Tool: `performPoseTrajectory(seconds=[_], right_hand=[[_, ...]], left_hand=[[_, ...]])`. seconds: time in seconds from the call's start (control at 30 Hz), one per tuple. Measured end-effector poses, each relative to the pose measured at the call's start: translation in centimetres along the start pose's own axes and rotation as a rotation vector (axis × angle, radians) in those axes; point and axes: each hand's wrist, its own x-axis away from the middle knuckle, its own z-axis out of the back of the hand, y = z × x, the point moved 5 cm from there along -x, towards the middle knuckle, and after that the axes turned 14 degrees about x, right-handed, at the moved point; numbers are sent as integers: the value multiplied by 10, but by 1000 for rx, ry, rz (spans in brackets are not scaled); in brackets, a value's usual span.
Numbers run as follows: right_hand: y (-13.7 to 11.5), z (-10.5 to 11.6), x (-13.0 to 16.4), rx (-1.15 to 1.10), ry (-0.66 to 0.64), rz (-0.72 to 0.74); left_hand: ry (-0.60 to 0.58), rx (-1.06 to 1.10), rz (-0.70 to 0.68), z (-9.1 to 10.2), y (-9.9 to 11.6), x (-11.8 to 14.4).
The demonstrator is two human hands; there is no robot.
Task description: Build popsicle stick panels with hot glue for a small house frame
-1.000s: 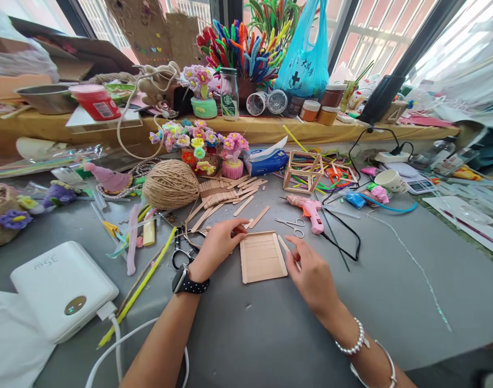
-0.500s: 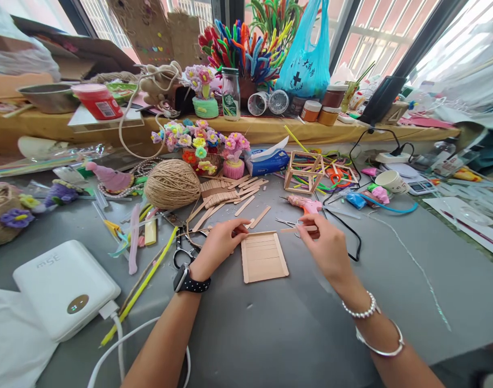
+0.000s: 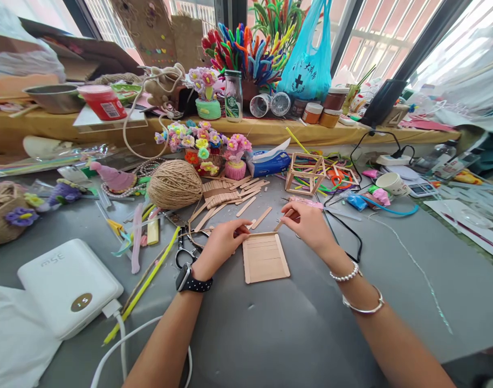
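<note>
Grey table [image 3: 271,334] unchanged; right hand [image 3: 309,226], pinching a craft stick [image 3: 285,219], has moved left toward the stick panel [image 3: 265,257]; left hand [image 3: 220,245] still pinches its far-left corner.

Right hand [image 3: 309,226] covers most of glue gun [image 3: 307,201] & scissors; stick [image 3: 285,220] half hidden in fingers. Power bank [image 3: 70,288] label unreadable.

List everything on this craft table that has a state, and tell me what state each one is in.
Stick panel: flat on the table, left hand touching its top edge.
Loose stick: pinched in right hand.
Twine ball: wound.
Tissue box: open, tissue sticking out.
Power bank: cable plugged in.
Cube frame: assembled.
</note>
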Motion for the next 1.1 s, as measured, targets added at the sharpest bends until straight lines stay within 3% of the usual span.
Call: performPoseTrajectory(seconds=[0.27,0.57,1.1], right_hand=[[7,-20,-1,-265,-74,27],[25,-33,7,-341,-96,21],[25,-40,11,-310,-193,62]], left_hand=[[0,3,-9,0,1,1],[0,-4,-8,0,1,0],[-4,-17,-7,0,-1,0]])
